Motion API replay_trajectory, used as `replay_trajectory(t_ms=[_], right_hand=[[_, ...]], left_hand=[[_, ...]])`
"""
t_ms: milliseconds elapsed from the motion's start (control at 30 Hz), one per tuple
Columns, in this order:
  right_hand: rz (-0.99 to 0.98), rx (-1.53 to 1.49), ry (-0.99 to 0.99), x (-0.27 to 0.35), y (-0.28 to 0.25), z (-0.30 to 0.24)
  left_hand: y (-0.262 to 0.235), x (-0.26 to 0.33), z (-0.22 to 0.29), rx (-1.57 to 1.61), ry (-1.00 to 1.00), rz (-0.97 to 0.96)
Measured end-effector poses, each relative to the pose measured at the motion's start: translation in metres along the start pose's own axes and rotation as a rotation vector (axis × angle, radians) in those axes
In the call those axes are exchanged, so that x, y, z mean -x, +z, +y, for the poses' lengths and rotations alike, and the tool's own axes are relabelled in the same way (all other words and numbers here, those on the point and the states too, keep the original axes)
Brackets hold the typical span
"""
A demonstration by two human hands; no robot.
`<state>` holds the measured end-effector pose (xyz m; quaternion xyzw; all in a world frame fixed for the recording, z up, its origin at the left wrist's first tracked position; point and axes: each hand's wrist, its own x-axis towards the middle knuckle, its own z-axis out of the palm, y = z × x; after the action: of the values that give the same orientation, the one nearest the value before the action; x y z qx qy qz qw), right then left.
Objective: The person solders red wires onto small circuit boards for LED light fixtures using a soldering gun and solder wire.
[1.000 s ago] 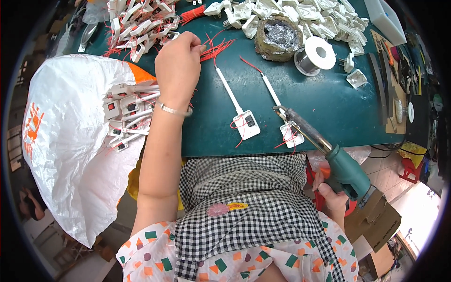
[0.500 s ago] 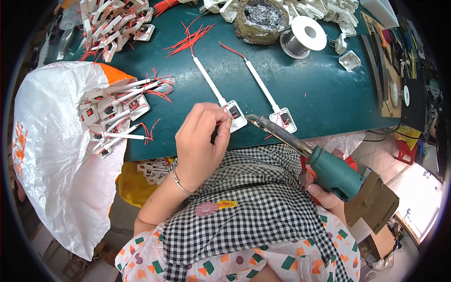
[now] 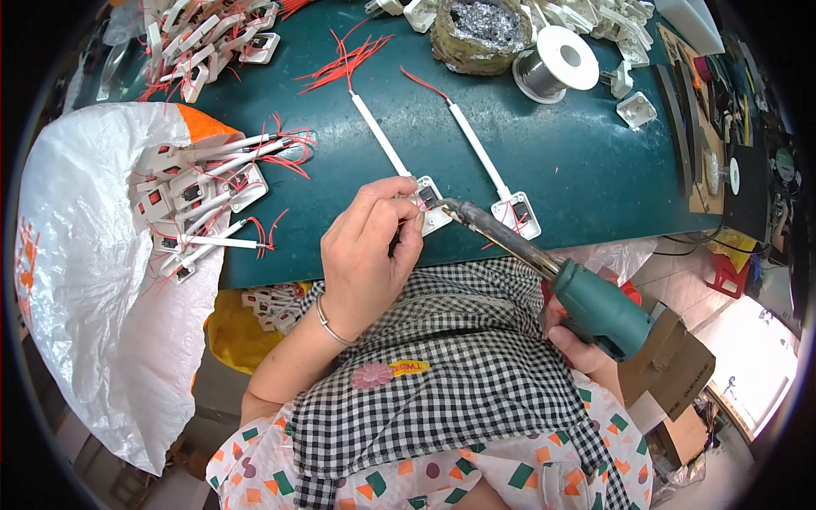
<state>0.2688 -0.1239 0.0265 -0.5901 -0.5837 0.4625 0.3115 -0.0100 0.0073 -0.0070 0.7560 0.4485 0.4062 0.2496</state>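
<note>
My left hand (image 3: 371, 251) pinches a thin red wire at a small white switch housing (image 3: 439, 221), which lies face up on the bench. A white sleeved lead (image 3: 379, 132) runs from the housing to red wire ends at the back. My right hand (image 3: 585, 350) grips a green-bodied soldering gun (image 3: 602, 310), whose dark barrel points left. Its bent tip meets the inside of the housing, beside my left fingertips; the exact contact spot is too small to tell. To the right lies a second white housing (image 3: 525, 223) with its own lead and red wires.
A white bag (image 3: 110, 255) spills wired housings (image 3: 191, 195) on the left. More housings (image 3: 208, 38) are heaped at the back left. Loose red wires (image 3: 348, 66), a pot of silvery scraps (image 3: 480, 51) and a solder spool (image 3: 557, 66) line the back of the green bench (image 3: 586, 183).
The soldering gun has shifted slightly left, bringing its tip from beside the housing onto it. My left hand stays at the same housing.
</note>
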Motion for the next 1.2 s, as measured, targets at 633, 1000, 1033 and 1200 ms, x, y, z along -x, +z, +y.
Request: replay_trajectory(t_ms=[633, 1000, 1033, 1200], right_hand=[[0.010, 0.151, -0.120, 0.007, -0.007, 0.013], [0.034, 0.005, -0.031, -0.006, 0.001, -0.004], [0.063, -0.043, -0.015, -0.008, 0.002, -0.007], [0.056, -0.037, -0.060, -0.001, -0.004, 0.000]], left_hand=[[-0.002, 0.001, 0.001, 0.008, -0.038, 0.005], [0.000, 0.000, 0.001, 0.017, -0.047, -0.011], [0.000, 0.000, 0.001, 0.013, -0.052, -0.013], [0.001, 0.000, 0.001, 0.011, -0.035, 0.008]])
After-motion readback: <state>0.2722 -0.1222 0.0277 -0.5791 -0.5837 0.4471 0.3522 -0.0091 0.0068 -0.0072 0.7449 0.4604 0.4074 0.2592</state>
